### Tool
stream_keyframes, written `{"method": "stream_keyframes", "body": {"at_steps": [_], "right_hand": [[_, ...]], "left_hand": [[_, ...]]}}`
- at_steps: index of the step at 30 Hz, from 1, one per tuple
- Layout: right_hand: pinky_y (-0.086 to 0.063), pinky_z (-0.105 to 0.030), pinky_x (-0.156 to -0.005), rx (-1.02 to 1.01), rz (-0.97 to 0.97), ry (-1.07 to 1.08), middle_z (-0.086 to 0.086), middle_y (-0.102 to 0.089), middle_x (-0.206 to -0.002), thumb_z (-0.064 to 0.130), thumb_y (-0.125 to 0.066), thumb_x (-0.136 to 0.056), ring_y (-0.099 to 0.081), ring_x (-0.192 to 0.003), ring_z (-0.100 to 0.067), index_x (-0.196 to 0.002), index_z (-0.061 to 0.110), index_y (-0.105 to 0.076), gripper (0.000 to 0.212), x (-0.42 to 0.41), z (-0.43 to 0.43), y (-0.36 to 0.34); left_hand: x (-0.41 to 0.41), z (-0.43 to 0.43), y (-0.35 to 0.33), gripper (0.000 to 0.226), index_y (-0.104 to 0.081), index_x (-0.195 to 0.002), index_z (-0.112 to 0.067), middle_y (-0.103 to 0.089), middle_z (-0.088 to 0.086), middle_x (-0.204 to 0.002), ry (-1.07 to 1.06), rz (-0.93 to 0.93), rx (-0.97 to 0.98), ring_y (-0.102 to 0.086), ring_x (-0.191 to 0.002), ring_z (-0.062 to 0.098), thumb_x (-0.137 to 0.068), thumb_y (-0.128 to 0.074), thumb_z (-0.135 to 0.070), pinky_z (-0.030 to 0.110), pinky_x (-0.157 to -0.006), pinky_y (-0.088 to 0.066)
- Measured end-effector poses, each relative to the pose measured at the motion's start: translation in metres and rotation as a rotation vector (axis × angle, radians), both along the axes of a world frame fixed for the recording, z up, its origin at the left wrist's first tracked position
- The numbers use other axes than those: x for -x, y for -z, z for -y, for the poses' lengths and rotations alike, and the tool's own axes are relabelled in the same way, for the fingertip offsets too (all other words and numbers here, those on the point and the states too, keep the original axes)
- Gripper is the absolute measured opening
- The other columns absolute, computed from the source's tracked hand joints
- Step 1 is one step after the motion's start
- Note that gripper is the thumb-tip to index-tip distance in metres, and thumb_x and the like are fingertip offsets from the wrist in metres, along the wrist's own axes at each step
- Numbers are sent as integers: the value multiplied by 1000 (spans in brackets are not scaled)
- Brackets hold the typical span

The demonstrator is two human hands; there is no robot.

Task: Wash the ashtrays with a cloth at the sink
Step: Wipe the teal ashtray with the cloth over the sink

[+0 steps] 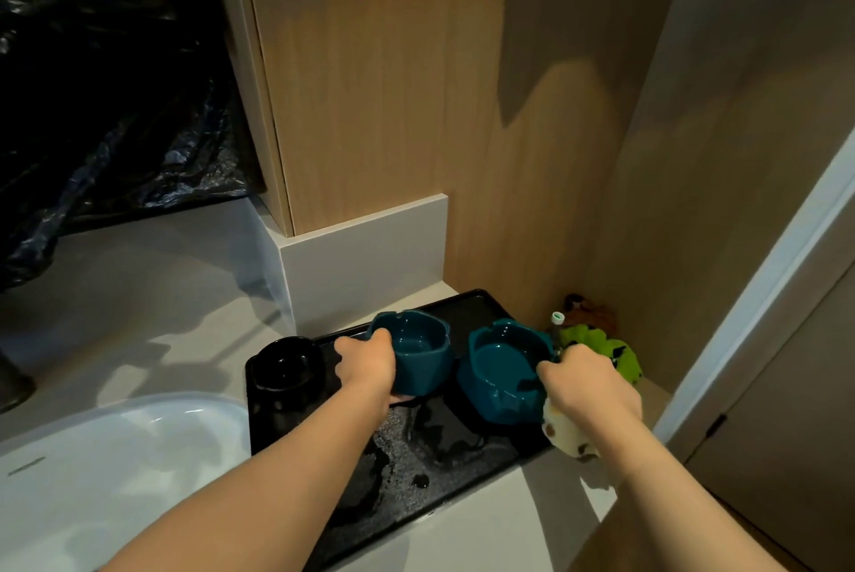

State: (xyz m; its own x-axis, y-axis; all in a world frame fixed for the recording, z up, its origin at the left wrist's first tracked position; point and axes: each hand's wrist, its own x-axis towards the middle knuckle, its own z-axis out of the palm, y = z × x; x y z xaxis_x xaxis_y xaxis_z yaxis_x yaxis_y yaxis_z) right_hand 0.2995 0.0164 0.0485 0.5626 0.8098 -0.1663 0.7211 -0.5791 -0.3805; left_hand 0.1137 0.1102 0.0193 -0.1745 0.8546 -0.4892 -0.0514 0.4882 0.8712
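Left hand [365,363] holds left ashtray [423,352] upright, right hand [592,386] right ashtray [499,368].

Left hand [368,365] and right hand [590,389] reach forward, both gripping.

A wet black tray [416,469] lies on the pale counter [139,294]. In the corner by the wood-panelled wall [393,109] sit a small capped bottle [556,322] and a green bundle [601,347]. Black plastic sheeting [92,109] lies far left.

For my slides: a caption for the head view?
Left hand grips a teal ashtray, right hand a cloth and second teal ashtray, over a wet black tray beside the sink.
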Motion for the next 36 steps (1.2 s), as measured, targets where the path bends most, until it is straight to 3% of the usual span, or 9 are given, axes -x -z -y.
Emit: {"method": "stream_keyframes", "body": {"at_steps": [4,8,13,15,18,22,28,32,36], "right_hand": [[-39,-30,-64,9,-21,-7,-3,-53,-78,33,-43,-89,-53,-75,-26,-73,16,-44,23,2,1,2],[-35,-28,-57,0,-30,-26,-1,-49,-69,31,-44,-88,-49,-65,-23,-68,17,-42,25,7,2,4],[-34,-28,-56,-10,-56,-62,-2,-51,-73,32,-44,-86,-50,-70,-26,-68,17,-43,23,17,-2,5],[-33,-28,-56,-12,-70,-70,-3,-50,-73,32,-44,-86,-50,-70,-27,-66,19,-40,24,20,-5,7],[-33,-27,-54,-16,-68,-74,-4,-53,-72,32,-44,-85,-51,-68,-26,-67,17,-43,23,23,-7,8],[-31,-26,-51,-15,-73,-87,-3,-51,-70,30,-45,-86,-49,-66,-25,-66,17,-42,24,26,-10,6],[-26,-26,-50,-51,-92,-117,-2,-46,-62,28,-46,-85,-43,-59,-23,-62,16,-39,27,31,-6,0],[-23,-27,-49,-78,-101,-176,-1,-42,-59,27,-47,-84,-37,-54,-21,-58,17,-35,30,42,-2,-11],[-26,-27,-49,-104,-120,-277,0,-45,-61,28,-48,-85,-42,-57,-21,-58,18,-37,31,74,-4,-26]], "left_hand": [[2,-16,2,39,-35,-128,-5,-48,21,-125,101,-338,-62,-53,-103,39,-95,-41,-25,49,-82,-53],[9,-24,-5,35,-32,-129,-3,-53,24,-125,285,-762,-114,-55,-105,38,-97,-32,-17,39,-78,-46],[17,-22,-15,30,-35,-124,-3,-54,22,-126,487,-1155,-164,-54,-113,37,-94,-38,-6,40,-80,-44],[20,-18,-15,28,-36,-121,-5,-54,20,-123,562,-1296,-280,-54,-110,36,-94,-40,-6,38,-75,-42],[24,-15,-12,31,-48,-123,-13,-53,9,-123,685,-1484,-620,-47,-116,29,-98,-40,-30,37,-87,-41],[36,-9,-6,39,-57,-116,-20,-63,2,-111,1063,-1484,-839,-55,-108,22,-93,-44,-50,34,-90,-39],[45,-9,0,37,-57,-118,-19,-65,2,-111,1025,-1450,-872,-57,-106,21,-92,-52,-44,31,-94,-37],[54,6,-8,31,-57,-122,-22,-61,-2,-118,742,-1070,-863,-54,-111,17,-94,-51,-34,28,-94,-41],[81,38,-26,19,-62,-93,-34,-66,-6,-96,562,-562,-569,-62,-87,11,-93,-47,-46,26,-82,-48]]}}
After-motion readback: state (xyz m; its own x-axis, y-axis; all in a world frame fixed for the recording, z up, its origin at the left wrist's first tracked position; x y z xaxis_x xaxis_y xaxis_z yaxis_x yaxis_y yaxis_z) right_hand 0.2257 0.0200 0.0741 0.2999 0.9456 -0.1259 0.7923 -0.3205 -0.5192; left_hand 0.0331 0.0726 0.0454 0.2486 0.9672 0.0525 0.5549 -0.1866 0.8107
